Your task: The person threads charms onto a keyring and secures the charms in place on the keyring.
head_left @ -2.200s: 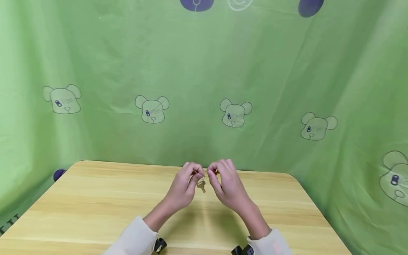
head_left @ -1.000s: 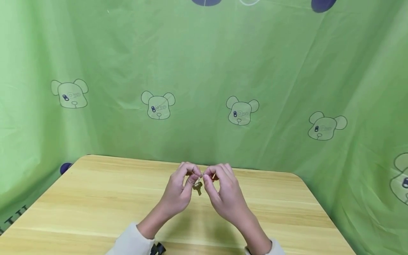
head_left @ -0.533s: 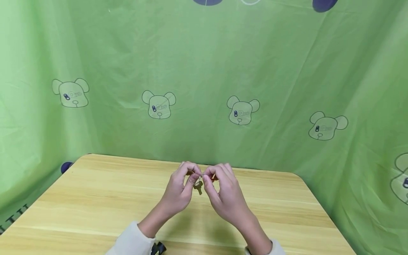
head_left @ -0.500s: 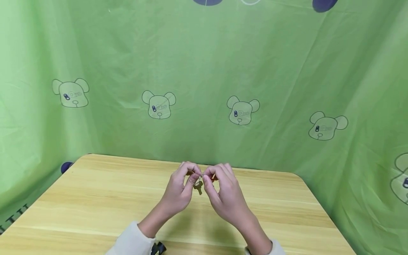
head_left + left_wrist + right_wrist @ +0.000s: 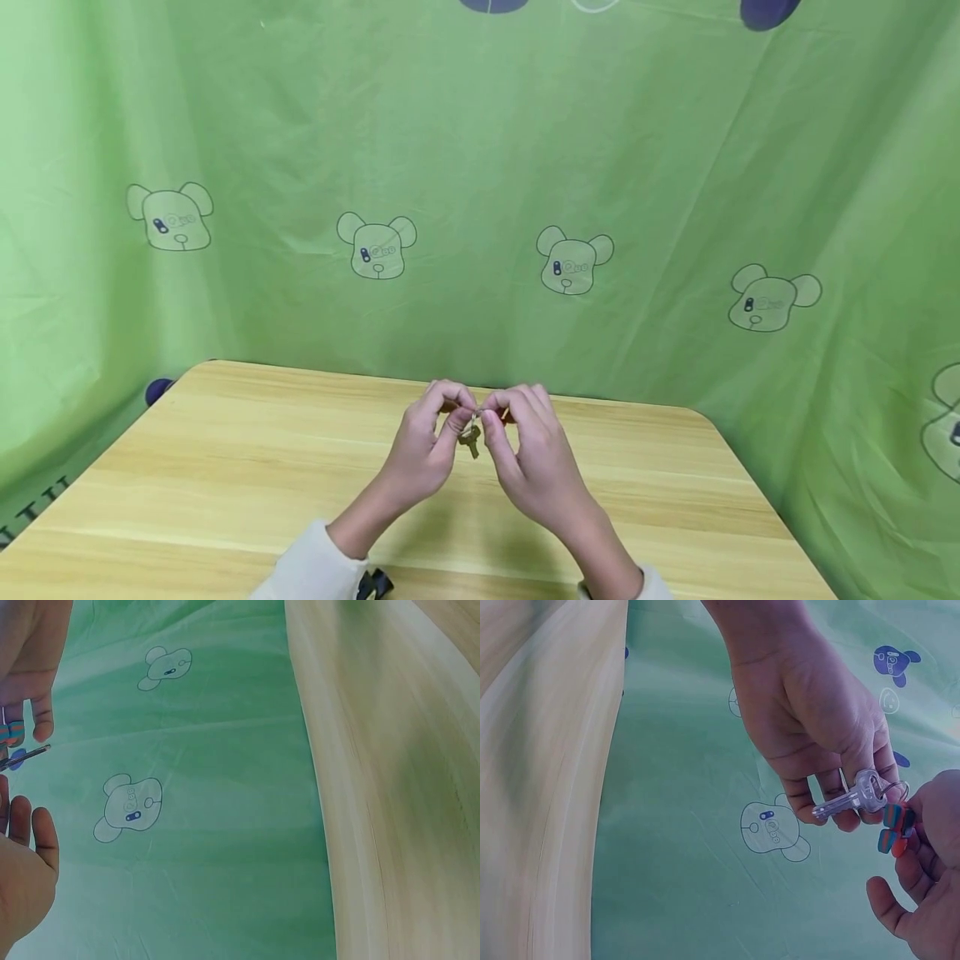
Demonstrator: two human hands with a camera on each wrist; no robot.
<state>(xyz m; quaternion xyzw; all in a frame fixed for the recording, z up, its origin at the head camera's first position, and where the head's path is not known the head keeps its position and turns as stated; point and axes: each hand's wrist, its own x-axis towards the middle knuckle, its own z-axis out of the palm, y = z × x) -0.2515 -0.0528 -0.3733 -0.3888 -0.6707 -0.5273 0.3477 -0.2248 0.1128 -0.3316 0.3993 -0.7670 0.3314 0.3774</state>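
A key hangs blade down between the two hands, above the table. My left hand pinches at the top of the key with thumb and index finger. Facing it, my right hand has thumb and index fingertip right at the thin metal key ring. In the right wrist view the silvery key dangles from its ring, and a red and teal striped charm sits by the right hand. The left wrist view catches the key at its left edge. Fingertips hide part of the ring.
A pale wood-grain table lies under the hands. Behind it and at both sides hangs a green curtain printed with bear heads. A black strap shows below the left sleeve.
Compared with about two seconds ago, the fingertips have drawn closer together at the ring. In the last half second the hands stay nearly still, and the head view shifts slightly.
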